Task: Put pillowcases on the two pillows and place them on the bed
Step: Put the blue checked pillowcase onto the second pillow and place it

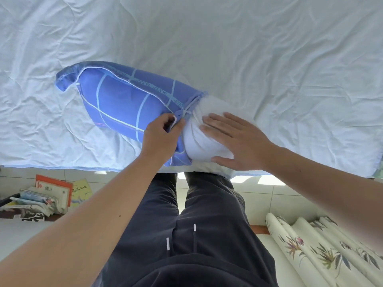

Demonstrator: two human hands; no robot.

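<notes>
The pillow (207, 139) lies on the bed (248, 48) near its front edge, long axis running left to right, its left part already inside the blue checked pillowcase (122, 104) and its white right end still bare. The left hand (161, 137) pinches the case's open hem at the pillow's middle. The right hand (232, 139), fingers straight, presses flat on the bare end. The uncovered part lies rightward of the hem, so the case probably has to be drawn that way.

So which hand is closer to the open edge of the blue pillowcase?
Left. The left hand pinches the pillowcase edge itself; the right hand rests flat beside it on the uncovered white pillow.
</notes>
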